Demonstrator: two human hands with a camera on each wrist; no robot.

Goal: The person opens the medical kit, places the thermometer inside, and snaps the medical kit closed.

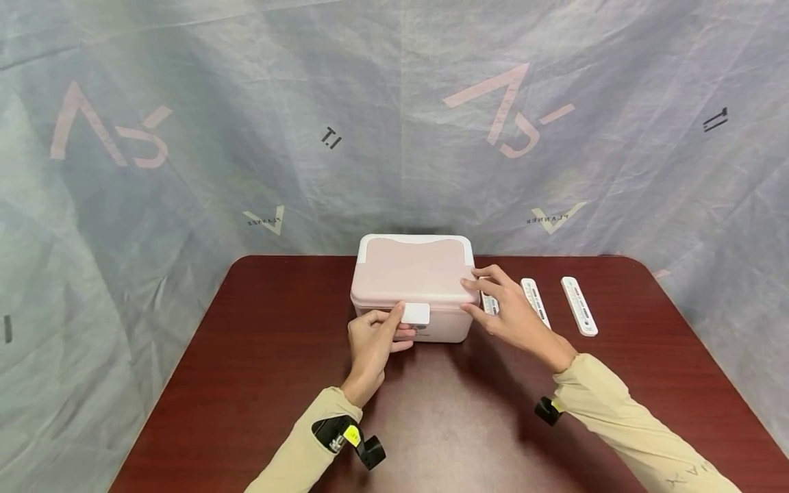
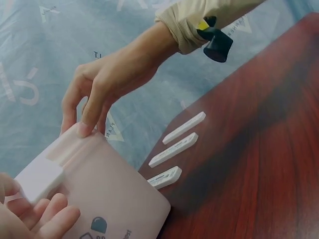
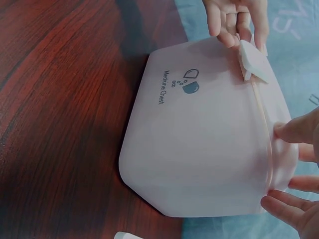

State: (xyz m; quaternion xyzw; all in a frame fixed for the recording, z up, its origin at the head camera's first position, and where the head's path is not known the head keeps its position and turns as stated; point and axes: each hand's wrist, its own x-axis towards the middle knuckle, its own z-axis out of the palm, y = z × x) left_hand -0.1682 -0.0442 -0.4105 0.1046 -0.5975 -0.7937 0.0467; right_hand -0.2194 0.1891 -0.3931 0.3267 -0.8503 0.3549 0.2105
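Note:
A pale pink medicine chest [image 1: 394,270] with a lid down stands near the back edge of the table. "Medicine Chest" and a capsule print show on its front [image 3: 199,129] in the right wrist view. My left hand [image 1: 372,342] pinches the white latch [image 1: 416,313], thumb on its outer face and the other fingers under it. In the right wrist view the latch [image 3: 254,62] tilts out from the chest front. My right hand [image 1: 518,308] holds the lid's right end, thumb at the front and fingers spread over the side and top.
Flat white sticks with printed markings, among them an outer one [image 1: 579,306] and a middle one [image 1: 534,301], lie right of the chest; a third is partly behind my right hand. Below is a dark red wooden table [image 1: 259,383]. A grey printed cloth [image 1: 382,171] hangs behind.

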